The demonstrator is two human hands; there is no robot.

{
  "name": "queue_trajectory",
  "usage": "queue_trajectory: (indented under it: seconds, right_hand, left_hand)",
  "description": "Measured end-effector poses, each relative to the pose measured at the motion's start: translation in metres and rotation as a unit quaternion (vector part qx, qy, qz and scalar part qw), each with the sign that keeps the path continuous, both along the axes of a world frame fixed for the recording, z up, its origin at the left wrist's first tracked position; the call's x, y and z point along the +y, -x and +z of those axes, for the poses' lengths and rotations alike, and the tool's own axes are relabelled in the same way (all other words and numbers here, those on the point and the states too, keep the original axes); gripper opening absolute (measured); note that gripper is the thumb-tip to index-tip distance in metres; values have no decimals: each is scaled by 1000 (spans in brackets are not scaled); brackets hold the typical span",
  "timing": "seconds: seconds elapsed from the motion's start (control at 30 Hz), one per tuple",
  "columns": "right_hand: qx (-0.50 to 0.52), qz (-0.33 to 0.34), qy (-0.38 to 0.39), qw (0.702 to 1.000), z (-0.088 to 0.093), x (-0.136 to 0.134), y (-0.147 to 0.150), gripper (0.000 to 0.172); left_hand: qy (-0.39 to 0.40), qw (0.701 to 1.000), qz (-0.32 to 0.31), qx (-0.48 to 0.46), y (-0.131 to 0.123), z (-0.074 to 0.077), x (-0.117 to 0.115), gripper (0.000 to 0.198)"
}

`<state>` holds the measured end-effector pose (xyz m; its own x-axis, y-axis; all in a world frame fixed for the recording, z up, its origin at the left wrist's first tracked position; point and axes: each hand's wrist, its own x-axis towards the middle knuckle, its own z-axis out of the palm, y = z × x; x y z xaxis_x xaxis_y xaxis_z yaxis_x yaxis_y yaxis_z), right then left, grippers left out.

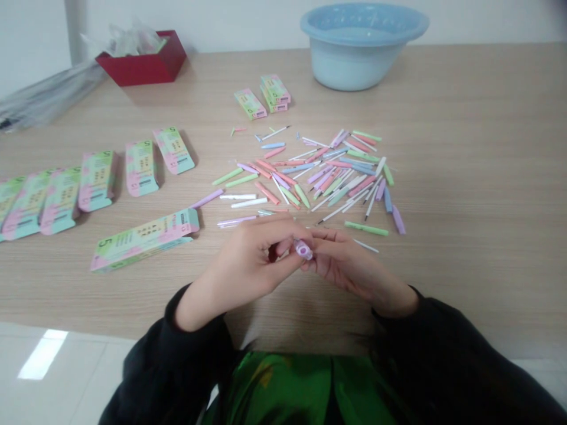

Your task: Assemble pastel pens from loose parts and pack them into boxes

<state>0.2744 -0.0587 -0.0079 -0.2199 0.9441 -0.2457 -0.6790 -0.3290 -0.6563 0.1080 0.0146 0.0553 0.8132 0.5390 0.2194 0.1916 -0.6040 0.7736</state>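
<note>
A small purple pen part [303,249] sits between the two hands near the table's front edge, its round end facing me. My left hand [261,254] is closed around it with thumb and fingers. From the other side, my right hand [349,260] has its thumb and fingertips pressed together at the same part; the fingers hide what exactly they grip. Just beyond lies a loose pile of pen barrels, caps and white refills [341,171] in pink, green, blue and purple. Left of my left hand, a long pastel box [142,239] lies with a purple pen [207,198] at its end.
Several pastel boxes [98,180] are lined up at the left, and a few more [275,90] lie behind the pile. A blue basin [354,59] stands at the back; a red box [146,68] with plastic bags is back left, beside clear wrapping [48,97].
</note>
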Motion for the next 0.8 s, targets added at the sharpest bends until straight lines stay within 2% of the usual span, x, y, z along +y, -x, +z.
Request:
queue_trajectory:
  seconds: [0.13, 0.33, 0.47, 0.6, 0.8]
  right_hand:
    - [0, 1, 1, 1000, -2, 0, 0, 19]
    - [-18, -16, 2, 1000, -8, 1, -3, 12]
    - [-30, -37, 3, 999, -10, 3, -8, 11]
    - [-45, -72, -2, 996, -9, 5, -9, 9]
    - [-60, -105, -32, 992, -7, 4, -6, 8]
  left_hand:
    - [-12, 1000, -2, -3, 1, -3, 1, 11]
    - [-3, 1000, -19, -3, 4, -4, 0, 13]
    - [36, 998, -58, -15, 5, -2, 1, 29]
    - [92, 993, -66, -32, 4, -4, 3, 28]
    - [105, 993, -59, -9, 4, -7, 4, 25]
